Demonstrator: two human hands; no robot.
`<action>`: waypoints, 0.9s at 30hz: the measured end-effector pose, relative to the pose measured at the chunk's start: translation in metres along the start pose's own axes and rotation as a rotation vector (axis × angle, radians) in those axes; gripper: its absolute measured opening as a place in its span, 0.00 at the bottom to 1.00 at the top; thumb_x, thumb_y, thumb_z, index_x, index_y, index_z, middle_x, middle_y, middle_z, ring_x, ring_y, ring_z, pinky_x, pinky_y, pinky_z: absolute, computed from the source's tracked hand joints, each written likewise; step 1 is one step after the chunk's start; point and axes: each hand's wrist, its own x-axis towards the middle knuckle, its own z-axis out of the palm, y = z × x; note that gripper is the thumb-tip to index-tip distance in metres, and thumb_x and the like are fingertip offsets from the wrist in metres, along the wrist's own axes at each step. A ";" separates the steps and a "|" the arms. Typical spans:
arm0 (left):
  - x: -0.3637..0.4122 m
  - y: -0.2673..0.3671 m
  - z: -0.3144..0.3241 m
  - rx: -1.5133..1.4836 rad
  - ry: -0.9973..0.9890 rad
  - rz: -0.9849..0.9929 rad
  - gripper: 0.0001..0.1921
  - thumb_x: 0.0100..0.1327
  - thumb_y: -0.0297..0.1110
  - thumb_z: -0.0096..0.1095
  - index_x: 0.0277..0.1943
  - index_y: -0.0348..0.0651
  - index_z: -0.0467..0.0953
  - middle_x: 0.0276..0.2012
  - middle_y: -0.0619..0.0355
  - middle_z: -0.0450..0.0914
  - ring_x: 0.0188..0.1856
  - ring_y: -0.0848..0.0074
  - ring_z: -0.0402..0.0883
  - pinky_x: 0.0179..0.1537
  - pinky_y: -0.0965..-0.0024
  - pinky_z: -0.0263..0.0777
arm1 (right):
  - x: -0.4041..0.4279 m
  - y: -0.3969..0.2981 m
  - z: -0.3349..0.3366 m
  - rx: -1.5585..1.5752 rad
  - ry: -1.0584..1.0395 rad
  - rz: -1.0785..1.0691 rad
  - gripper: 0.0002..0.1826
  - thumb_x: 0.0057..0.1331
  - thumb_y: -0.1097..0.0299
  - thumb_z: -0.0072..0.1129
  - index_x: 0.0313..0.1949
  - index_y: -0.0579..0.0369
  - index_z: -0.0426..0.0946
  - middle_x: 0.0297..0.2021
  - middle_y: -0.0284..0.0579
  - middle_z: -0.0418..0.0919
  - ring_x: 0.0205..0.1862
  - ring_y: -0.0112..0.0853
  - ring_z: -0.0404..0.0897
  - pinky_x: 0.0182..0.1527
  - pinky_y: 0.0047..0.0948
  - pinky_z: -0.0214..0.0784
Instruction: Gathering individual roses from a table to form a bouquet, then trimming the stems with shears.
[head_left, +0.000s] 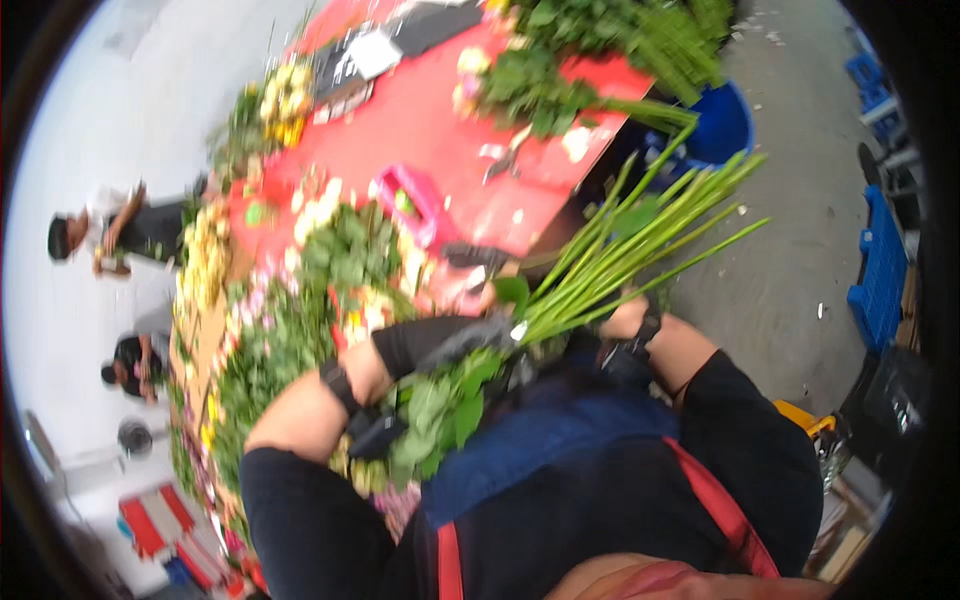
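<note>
A bunch of long-stemmed flowers, its green stems fanning to the upper right, is held in front of my chest. Its leaves hang to the lower left beneath my left forearm, and pale flower heads show below them. My left hand, with dark grey covering and motion blur over it, is closed around the stems where they narrow. Close against the stems' right side is my right hand; its fingers are hidden behind them. Pruning shears lie on the red-covered table.
Leafy flower bunches crowd the table's left side, with more greenery at the far end. A pink plastic holder sits mid-table. Beyond the edge stand a blue bucket and blue pallet. Two people are further off.
</note>
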 end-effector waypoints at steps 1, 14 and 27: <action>0.016 -0.015 -0.018 0.057 -0.195 0.203 0.13 0.63 0.33 0.52 0.47 0.38 0.71 0.41 0.60 0.75 0.40 0.78 0.72 0.42 0.73 0.68 | 0.000 -0.005 -0.001 -0.026 -0.011 0.034 0.22 0.70 0.63 0.34 0.58 0.65 0.58 0.57 0.54 0.65 0.55 0.45 0.69 0.59 0.40 0.61; 0.088 -0.081 -0.051 0.049 -0.790 0.930 0.41 0.39 0.56 0.73 0.52 0.35 0.70 0.49 0.53 0.73 0.46 0.74 0.71 0.48 0.75 0.66 | 0.006 0.023 -0.017 -0.206 0.271 -0.271 0.30 0.59 0.57 0.58 0.57 0.59 0.63 0.49 0.41 0.70 0.48 0.28 0.70 0.51 0.26 0.64; 0.119 -0.078 -0.015 -0.049 -0.677 1.278 0.29 0.54 0.59 0.58 0.47 0.42 0.71 0.35 0.58 0.75 0.31 0.79 0.72 0.36 0.76 0.69 | 0.019 0.000 -0.016 -0.069 -0.095 0.001 0.26 0.65 0.47 0.41 0.45 0.60 0.72 0.40 0.42 0.75 0.41 0.26 0.73 0.46 0.24 0.65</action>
